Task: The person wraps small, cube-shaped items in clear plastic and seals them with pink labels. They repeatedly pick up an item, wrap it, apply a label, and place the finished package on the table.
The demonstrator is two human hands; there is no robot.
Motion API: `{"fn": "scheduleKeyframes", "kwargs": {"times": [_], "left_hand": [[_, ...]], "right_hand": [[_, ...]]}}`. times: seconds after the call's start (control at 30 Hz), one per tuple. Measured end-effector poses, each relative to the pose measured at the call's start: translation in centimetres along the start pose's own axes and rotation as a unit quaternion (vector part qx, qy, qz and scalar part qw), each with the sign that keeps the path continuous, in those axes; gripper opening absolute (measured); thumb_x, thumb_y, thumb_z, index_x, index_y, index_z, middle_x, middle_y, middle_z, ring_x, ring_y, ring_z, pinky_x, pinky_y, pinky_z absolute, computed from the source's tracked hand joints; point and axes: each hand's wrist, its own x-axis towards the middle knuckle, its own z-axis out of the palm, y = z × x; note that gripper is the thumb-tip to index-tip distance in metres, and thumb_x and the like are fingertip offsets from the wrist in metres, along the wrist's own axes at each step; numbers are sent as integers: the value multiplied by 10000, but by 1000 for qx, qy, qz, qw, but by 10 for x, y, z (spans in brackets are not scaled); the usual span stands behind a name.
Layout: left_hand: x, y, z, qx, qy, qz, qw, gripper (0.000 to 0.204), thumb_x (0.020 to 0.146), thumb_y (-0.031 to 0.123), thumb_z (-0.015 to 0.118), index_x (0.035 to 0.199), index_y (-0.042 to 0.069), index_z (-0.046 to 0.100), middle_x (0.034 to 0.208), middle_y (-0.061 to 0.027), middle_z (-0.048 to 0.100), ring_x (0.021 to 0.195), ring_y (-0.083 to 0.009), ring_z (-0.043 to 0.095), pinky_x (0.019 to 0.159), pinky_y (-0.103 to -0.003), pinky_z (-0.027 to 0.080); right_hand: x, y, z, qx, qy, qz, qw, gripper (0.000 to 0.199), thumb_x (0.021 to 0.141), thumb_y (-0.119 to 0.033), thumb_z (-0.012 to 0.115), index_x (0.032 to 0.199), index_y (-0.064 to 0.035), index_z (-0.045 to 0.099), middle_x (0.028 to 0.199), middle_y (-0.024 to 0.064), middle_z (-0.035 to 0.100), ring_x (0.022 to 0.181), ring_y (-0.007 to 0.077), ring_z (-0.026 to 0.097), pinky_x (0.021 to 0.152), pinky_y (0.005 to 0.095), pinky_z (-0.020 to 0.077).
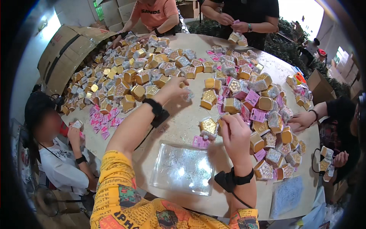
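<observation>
The gold ornament [208, 125], five-sided with a glittery white edge, lies face up on the table [173, 131], in front of me and just left of my right hand [237, 134]. I see that hand's thumb and forefinger bent close together by the ornament's right edge; from here I cannot tell whether they touch it or pinch anything. My right forearm rises nearly straight from the lower edge, a black strap [243, 178] round its wrist, the back of the hand toward me.

My left hand [172, 91] reaches farther out, its arm slanting up and to the right, fingers curled downward over a silvery-white piece [187, 95]. I cannot tell whether they are clamped on it. A pink card [200, 142] lies just below the ornament, and a clear tray [181, 168] sits between my forearms.
</observation>
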Motion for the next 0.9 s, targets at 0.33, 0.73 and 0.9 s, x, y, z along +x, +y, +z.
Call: {"fn": "scheduleKeyframes", "kwargs": {"times": [0.33, 0.73, 0.9], "left_hand": [[-114, 81, 8, -549, -23, -184, 815, 401, 843, 132, 675, 1216, 72, 539, 1065, -79, 627, 897, -191, 654, 780, -352, 573], [-135, 98, 8, -557, 7, -171, 813, 363, 839, 131, 689, 1174, 79, 559, 1062, -59, 626, 897, -175, 650, 790, -372, 576], [-138, 104, 5, -550, 13, -178, 816, 371, 837, 128, 694, 1177, 74, 554, 1064, -59, 621, 898, -169, 649, 795, -368, 577]], "right_hand": [[-16, -1, 33, -5, -76, -1, 997, 107, 829, -55, 583, 927, -16, 596, 815, 156, 567, 720, 339, 599, 648, 409, 497], [-19, -6, 39, -29, -70, 12, 997, 56, 847, -72, 597, 858, -17, 603, 782, 154, 588, 712, 353, 600, 644, 424, 489], [-19, -7, 38, -27, -79, 3, 997, 64, 844, -78, 603, 853, -15, 601, 774, 156, 587, 712, 350, 600, 646, 420, 489]]}}
